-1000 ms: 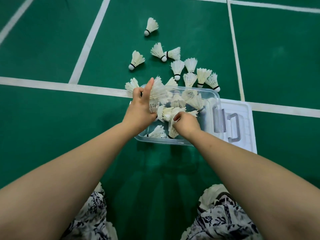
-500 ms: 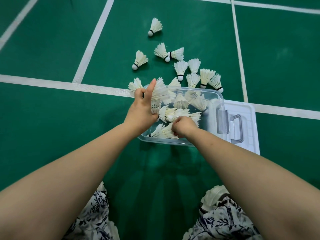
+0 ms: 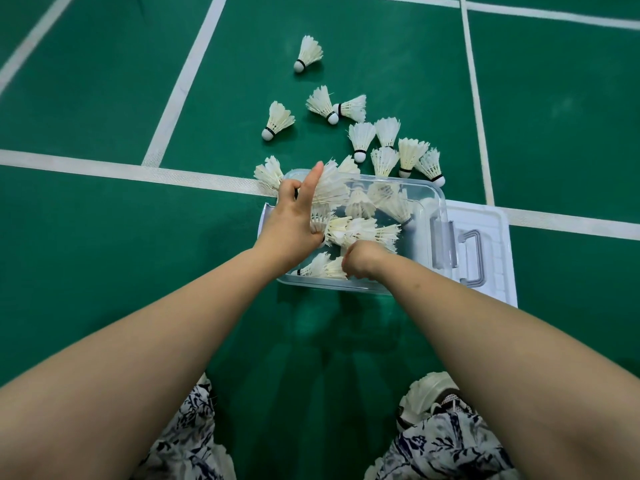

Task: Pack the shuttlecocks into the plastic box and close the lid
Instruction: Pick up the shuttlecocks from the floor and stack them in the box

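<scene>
**Head view.** The left hand (image 3: 294, 216) reaches over the far-left corner of the plastic box (image 3: 437, 202). Its fingers are curled and its thumb stretched along a bunch of shuttlecocks (image 3: 330, 190) that it grips, probably to lower several in at once. The right hand (image 3: 363, 259) is curled low inside the near wall, against the packed shuttlecocks (image 3: 360, 232). Its fingers are hidden, so whether it pinches one cannot be told. Loose shuttlecocks (image 3: 408, 157) lie on the green floor (image 3: 104, 254) just beyond the box, within easy reach. The lid (image 3: 498, 244) lies flat beside the box's right wall, leaving the opening free for packing.
</scene>
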Tool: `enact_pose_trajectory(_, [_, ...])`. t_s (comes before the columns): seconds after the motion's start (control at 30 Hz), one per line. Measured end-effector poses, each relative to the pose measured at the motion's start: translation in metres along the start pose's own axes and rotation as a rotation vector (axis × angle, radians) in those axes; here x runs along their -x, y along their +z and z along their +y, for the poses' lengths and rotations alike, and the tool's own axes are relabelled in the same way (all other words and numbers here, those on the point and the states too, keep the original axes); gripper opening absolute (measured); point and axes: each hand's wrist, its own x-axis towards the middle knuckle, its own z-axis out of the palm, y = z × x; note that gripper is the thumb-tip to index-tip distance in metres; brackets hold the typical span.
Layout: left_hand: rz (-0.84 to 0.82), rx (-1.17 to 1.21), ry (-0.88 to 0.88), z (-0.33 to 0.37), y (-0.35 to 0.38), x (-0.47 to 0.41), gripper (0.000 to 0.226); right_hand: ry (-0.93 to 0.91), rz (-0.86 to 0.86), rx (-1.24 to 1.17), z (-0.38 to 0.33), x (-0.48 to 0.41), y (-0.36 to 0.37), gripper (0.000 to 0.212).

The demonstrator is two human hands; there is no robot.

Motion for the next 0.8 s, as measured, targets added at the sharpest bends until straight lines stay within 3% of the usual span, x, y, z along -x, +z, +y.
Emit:
enact_pose_trajectory(0.07, [-0.009,-0.008,-0.01,0.002,0.001,-0.001,0.102,-0.034,0.087,-0.07,0.001,0.003,-0.009,0.012])
enact_pose_trajectory(0.17, [-0.017,-0.023,-0.033,0.006,0.002,-0.001,0.104,-0.117,0.27,-0.411,0.002,0.009,-0.023,0.007])
enact_pose_trajectory(0.4, [-0.059,-0.02,-0.051,0.017,0.004,0.004,0.103,-0.291,0.505,-0.931,0.0,0.042,-0.05,0.027])
enact_pose_trajectory(0.57, [-0.097,-0.074,-0.051,0.025,0.006,0.008,0.105,-0.398,0.48,-0.963,0.006,0.052,-0.049,0.02])
enact_pose_trajectory(0.7, [-0.109,-0.102,0.007,0.033,0.008,0.012,0.108,-0.394,0.491,-0.821,0.015,0.058,-0.046,0.02])
enact_pose_trajectory(0.8, [-0.102,-0.137,0.023,0.036,0.007,0.015,0.108,-0.369,0.502,-0.904,0.023,0.061,-0.047,0.018])
